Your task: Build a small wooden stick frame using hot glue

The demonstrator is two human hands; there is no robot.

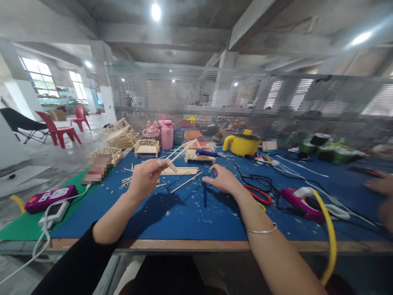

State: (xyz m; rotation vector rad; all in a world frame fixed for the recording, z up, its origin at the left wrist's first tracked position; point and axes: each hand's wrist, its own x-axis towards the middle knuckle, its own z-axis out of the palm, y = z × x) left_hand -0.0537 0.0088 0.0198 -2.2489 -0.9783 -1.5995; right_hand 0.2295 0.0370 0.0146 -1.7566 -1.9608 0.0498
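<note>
Pinched in my left hand (145, 176) is a small frame of thin pale wooden sticks (181, 152), raised above the table and slanting up to the right. My right hand (224, 179) holds nothing; its thumb and fingers are apart and curved. Just left of its fingertips, a slim blue tool (204, 194) lies on the blue mat (184, 221). Beyond that hand is a blue-handled corded tool (206, 153), by a small wooden stick-built piece (192, 157). Loose sticks (186, 182) and short offcuts are scattered under and beside my left hand.
Finished-looking wooden stick pieces (121, 135) are piled at the back left, near a pink flask (167, 135). A yellow pot (242, 144) stands at the back. Purple power strips (50, 198) and cables (258, 180) lie on both sides. Another person's hand (380, 182) is at far right.
</note>
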